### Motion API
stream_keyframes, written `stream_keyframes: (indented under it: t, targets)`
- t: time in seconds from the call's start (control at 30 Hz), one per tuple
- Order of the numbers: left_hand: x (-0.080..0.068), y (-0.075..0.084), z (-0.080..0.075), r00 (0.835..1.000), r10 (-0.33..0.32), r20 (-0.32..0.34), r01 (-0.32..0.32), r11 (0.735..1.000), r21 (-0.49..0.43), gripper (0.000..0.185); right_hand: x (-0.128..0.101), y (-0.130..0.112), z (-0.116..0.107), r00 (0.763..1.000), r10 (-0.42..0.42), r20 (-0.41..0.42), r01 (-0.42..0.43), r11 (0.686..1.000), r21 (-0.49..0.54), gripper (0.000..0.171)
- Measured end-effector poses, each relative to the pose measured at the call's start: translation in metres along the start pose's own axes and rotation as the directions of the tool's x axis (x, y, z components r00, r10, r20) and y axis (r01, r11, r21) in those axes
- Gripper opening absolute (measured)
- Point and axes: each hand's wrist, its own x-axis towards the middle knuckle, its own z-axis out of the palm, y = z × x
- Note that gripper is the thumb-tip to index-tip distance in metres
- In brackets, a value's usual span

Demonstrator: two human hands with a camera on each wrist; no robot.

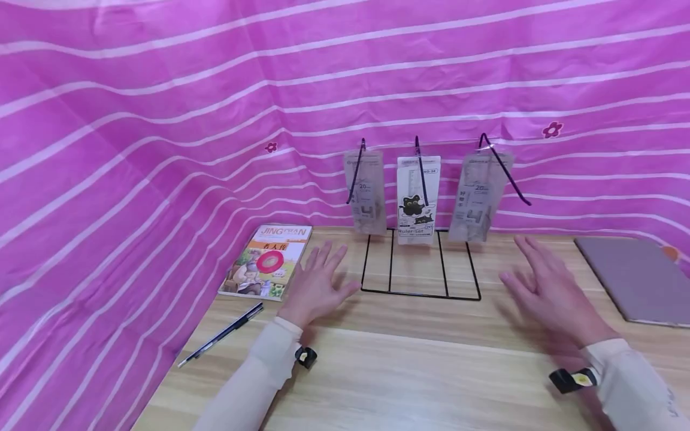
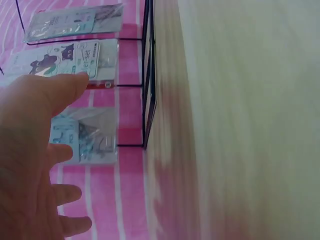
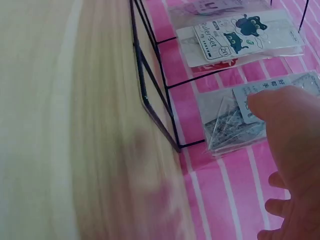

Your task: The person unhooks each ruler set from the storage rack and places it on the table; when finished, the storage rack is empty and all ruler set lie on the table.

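Packets point(image 1: 417, 230): three hung between left hand point(image 1: 317, 288) and right hand point(image 1: 554, 297).
Hooks point(image 1: 508, 173): three, likewise.
Rack point(image 1: 420, 294): one stood there.
Book point(image 1: 253, 286): one lay beside the left.
Pink ring point(image 1: 260, 261): one, likewise.
Grey board point(image 1: 638, 278): one, beside the right.

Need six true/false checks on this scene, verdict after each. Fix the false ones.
1. Three packets hang on the wire rack. True.
2. The left hand grips the wire rack. False: its fingers are spread and it holds nothing.
3. A pink ring lies on the book. True.
4. The middle packet shows no animals. False: it shows black cats.
5. The right hand holds nothing. True.
6. The grey notebook stands upright. False: it lies flat.
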Motion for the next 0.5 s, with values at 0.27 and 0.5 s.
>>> stream_keyframes:
  t: [0.27,0.5]
  targets:
    - [0.010,0.006,0.014,0.988,0.058,0.144,-0.033,0.985,-0.171,0.092,0.044,-0.010,0.008,0.999,-0.006,-0.033,0.013,0.976,0.218,0.078]
    - [0.017,0.008,0.019,0.975,0.086,0.204,-0.049,0.983,-0.177,0.080,0.077,-0.011,0.009,0.987,-0.039,-0.156,0.081,0.957,0.277,0.061]
